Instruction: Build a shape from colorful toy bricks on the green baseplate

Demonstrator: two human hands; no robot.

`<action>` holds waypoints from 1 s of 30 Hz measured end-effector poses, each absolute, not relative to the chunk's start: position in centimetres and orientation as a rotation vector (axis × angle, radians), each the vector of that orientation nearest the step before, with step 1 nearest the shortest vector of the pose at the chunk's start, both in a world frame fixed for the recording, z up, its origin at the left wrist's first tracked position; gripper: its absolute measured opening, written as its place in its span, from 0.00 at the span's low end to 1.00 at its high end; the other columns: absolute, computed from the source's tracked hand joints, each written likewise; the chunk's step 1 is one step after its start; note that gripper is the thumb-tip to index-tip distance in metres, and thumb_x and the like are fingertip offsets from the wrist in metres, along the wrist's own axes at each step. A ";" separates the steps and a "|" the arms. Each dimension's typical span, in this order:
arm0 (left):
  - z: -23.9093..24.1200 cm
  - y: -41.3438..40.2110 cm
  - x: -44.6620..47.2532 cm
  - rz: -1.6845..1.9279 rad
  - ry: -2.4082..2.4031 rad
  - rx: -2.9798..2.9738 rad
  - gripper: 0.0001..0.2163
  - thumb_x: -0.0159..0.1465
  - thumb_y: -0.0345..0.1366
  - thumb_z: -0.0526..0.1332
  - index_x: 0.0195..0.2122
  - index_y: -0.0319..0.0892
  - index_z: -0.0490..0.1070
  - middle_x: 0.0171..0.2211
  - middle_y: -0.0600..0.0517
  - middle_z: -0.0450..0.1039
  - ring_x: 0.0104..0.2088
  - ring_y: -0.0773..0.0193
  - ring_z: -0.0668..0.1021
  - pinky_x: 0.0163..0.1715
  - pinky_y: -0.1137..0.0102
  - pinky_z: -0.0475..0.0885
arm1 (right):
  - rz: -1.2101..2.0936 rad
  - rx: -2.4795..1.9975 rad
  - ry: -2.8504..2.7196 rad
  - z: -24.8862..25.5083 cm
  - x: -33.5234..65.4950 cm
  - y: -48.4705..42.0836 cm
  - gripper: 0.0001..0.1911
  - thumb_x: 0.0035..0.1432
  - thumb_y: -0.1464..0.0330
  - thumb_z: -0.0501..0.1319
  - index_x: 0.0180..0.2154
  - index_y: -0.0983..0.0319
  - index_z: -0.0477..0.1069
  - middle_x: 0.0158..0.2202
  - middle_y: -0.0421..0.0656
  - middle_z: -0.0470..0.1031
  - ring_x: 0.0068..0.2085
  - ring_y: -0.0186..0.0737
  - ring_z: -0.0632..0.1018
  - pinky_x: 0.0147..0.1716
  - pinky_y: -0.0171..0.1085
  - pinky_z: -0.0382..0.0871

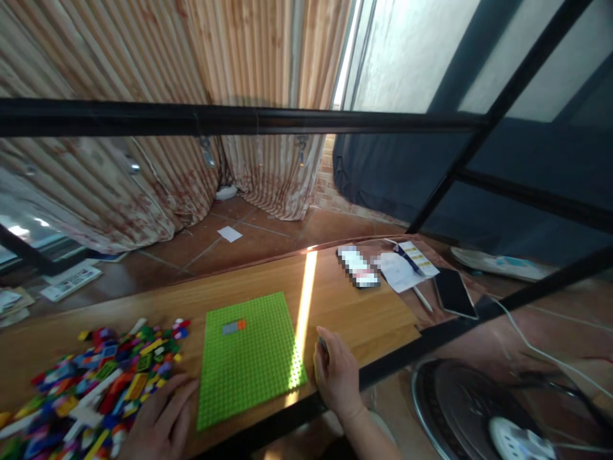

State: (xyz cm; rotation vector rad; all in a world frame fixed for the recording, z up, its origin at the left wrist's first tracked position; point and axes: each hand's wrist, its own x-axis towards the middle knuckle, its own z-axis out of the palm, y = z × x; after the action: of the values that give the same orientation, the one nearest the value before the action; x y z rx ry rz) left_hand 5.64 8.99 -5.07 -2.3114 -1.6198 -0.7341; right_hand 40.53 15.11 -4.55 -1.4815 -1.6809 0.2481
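My left hand (160, 418) is low in the head view, at the right edge of a pile of mixed building bricks (103, 377). Its fingers are slightly bent and a little apart, with nothing visible in them, and the tips come near the left side of a green baseplate (251, 377). On that plate, toward its far left, sit a grey brick (230, 328) and an orange brick (241, 324) in one row. To the right of the plate, at the table's near edge, my right hand (338, 374) is closed around a small dark piece, mostly hidden by the fingers.
A phone (358, 267) lies on the wooden table (258, 281), with papers (400, 271), a pen (422, 299) and a dark tablet-like device (454, 292) farther right. A black metal bar (249, 119) crosses beyond the table. A power strip (520, 441) sits at lower right.
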 end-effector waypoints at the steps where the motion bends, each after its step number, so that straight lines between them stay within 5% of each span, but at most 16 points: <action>1: -4.6 9.2 6.2 -0.753 -1.656 -2.261 0.13 0.66 0.36 0.52 0.48 0.46 0.72 0.48 0.47 0.74 0.46 0.56 0.78 0.46 0.62 0.77 | 0.223 -1.478 -1.699 -4.6 40.5 15.2 0.17 0.64 0.69 0.52 0.52 0.61 0.70 0.43 0.49 0.77 0.45 0.43 0.78 0.45 0.43 0.72; 21: -2.2 9.9 9.3 -0.619 -1.960 -2.265 0.16 0.62 0.23 0.49 0.44 0.39 0.74 0.50 0.43 0.71 0.51 0.57 0.76 0.54 0.63 0.72 | 0.441 -1.457 -1.614 -3.4 41.4 16.9 0.17 0.57 0.64 0.53 0.44 0.63 0.73 0.43 0.52 0.78 0.45 0.49 0.77 0.48 0.48 0.69; 30: -0.1 11.1 9.9 -0.378 -2.141 -2.097 0.17 0.63 0.25 0.50 0.45 0.42 0.75 0.52 0.46 0.72 0.41 0.58 0.80 0.36 0.66 0.77 | 0.743 -1.379 -1.410 -1.0 38.8 19.1 0.20 0.58 0.62 0.56 0.49 0.65 0.70 0.28 0.42 0.75 0.28 0.38 0.75 0.28 0.37 0.68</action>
State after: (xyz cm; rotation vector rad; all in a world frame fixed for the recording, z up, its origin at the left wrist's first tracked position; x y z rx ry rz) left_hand 9.94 11.06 -0.10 -2.0974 -2.1410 -0.3783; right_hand 38.80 19.07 -0.99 -1.3789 -1.4105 0.7430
